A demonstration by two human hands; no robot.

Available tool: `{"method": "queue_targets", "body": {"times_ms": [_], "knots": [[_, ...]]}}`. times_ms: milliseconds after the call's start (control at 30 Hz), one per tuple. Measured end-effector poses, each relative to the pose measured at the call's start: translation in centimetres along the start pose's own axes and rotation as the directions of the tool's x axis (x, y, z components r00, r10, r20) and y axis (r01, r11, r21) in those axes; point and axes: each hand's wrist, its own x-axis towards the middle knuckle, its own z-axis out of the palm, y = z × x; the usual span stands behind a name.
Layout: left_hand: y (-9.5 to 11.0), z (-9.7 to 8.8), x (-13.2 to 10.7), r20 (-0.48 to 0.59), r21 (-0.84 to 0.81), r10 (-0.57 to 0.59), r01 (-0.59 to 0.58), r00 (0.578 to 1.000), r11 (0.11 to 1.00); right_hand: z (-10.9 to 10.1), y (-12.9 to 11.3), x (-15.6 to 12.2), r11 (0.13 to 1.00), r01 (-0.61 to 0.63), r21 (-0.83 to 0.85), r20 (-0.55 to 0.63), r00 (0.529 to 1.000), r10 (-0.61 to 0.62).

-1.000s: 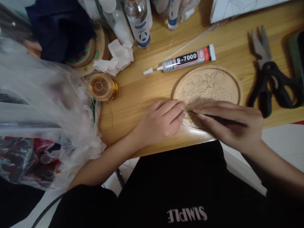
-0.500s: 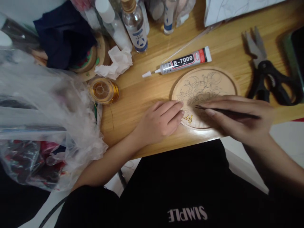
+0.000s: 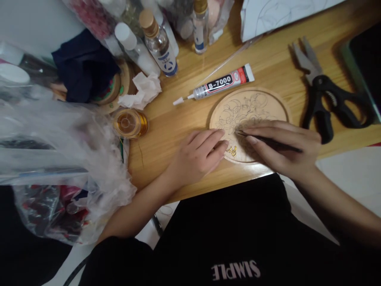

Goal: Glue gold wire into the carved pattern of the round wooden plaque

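On a honey-coloured wooden tabletop (image 3: 184, 115) crowded along its far edge, a person in a black top worked over a round wooden disc (image 3: 249, 113) with a raised rim and a floral line drawing on its face. The left hand (image 3: 198, 155) lay flat beside the disc, fingers pressed together, their tips at its rim next to a small curl of gold wire (image 3: 231, 150). The right hand (image 3: 281, 149) rested on the disc's near half, pinching thin dark tweezers (image 3: 268, 141) whose tip pointed toward the left fingertips. Just beyond the disc lay a glossy B-7000 glue tube (image 3: 218, 84) with a fine nozzle. Past the right hand sat black-handled pliers (image 3: 323, 97). Beyond the left hand stood a clear spool of gold wire (image 3: 130, 123), a crumpled white tissue (image 3: 141, 89) and small capped bottles (image 3: 159, 43); a crinkled plastic bag (image 3: 59, 159) billowed to that hand's outer side.
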Motion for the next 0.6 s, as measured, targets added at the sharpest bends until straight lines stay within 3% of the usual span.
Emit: {"method": "queue_targets", "body": {"times_ms": [133,300,600], "knots": [[0.10,0.00,-0.19,0.032,-0.011,0.001,-0.001,0.999,1.000,-0.05,-0.02,-0.05,1.000,-0.022,0.010,0.010,1.000,0.022],[0.29,0.31,-0.66,0.044,-0.070,-0.102,0.105,0.994,0.992,-0.18,-0.18,-0.05,0.999,-0.053,0.014,0.020,0.998,0.052],[0.15,0.02,-0.77,0.075,-0.042,-0.093,0.096,0.993,0.994,-0.31,0.06,0.07,0.999,-0.026,0.046,-0.002,1.000,0.026]]}}
